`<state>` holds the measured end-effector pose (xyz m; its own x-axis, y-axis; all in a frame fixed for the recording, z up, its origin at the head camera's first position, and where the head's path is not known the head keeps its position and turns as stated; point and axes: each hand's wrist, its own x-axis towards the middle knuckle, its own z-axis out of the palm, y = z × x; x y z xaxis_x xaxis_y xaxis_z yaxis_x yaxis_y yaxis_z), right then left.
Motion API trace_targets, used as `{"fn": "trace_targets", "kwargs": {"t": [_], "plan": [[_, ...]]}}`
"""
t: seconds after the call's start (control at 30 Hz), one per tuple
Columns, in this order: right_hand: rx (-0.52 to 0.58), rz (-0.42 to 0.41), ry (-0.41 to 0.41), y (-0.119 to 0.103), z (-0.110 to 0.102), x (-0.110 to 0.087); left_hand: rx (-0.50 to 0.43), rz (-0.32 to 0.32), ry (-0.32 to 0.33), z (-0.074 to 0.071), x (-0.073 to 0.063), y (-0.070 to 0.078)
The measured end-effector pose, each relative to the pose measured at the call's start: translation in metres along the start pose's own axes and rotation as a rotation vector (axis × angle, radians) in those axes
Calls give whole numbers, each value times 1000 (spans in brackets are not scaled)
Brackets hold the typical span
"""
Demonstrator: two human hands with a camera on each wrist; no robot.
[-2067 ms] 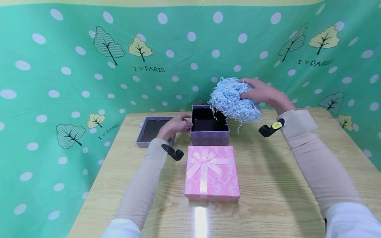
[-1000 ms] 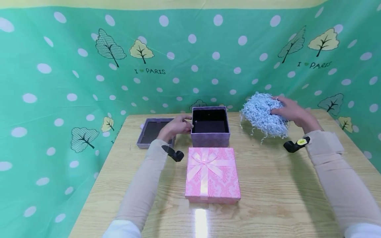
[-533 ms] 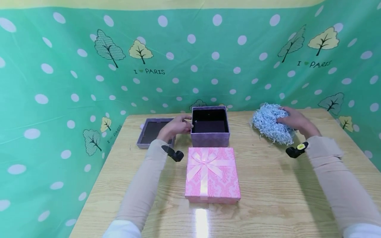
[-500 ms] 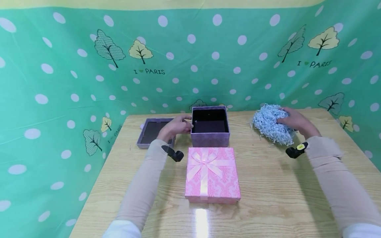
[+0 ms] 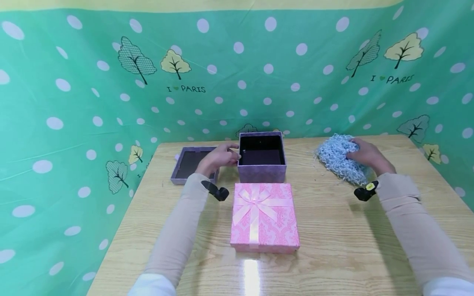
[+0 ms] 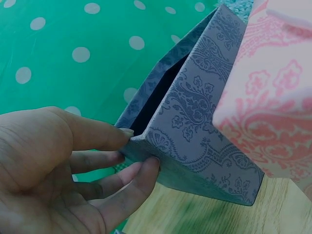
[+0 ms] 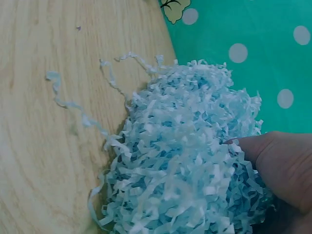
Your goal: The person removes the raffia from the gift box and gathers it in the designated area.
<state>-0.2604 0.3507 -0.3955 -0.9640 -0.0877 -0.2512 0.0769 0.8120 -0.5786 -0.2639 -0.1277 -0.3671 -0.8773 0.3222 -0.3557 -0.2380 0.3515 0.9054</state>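
Observation:
A purple patterned gift box [image 5: 261, 173] stands without its lid at the table's back middle, its dark inside bare. My left hand [image 5: 219, 158] holds its left wall; in the left wrist view the thumb [image 6: 105, 136] lies at the rim corner and other fingertips touch the outer side. At the back right, a fluffy heap of light blue shredded paper [image 5: 340, 158] sits on the table. My right hand [image 5: 368, 154] grips the heap from its right side. In the right wrist view, the thumb [image 7: 265, 146] sinks into the strands, and the other fingers are hidden.
A pink gift box [image 5: 264, 222] with a ribbon bow stands right in front of the purple box. The purple lid [image 5: 180, 180] lies upturned on the left, partly behind my left hand. A green dotted cloth [image 5: 237, 61] hangs behind the wooden table [image 5: 333, 246].
My right hand has carried the shredded paper from above the purple box rightward and down to the table. The left hand has stayed at the box.

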Motion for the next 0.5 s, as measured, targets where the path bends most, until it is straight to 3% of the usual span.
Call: {"fn": "trace_targets", "kwargs": {"t": [0.33,0.5], "plan": [[-101,1,-66,-13,-15,-11,-4,2,0,1,0,0],[-131,16,-19,-28,-21,-21,19,-1,18,3,-1,1]]}}
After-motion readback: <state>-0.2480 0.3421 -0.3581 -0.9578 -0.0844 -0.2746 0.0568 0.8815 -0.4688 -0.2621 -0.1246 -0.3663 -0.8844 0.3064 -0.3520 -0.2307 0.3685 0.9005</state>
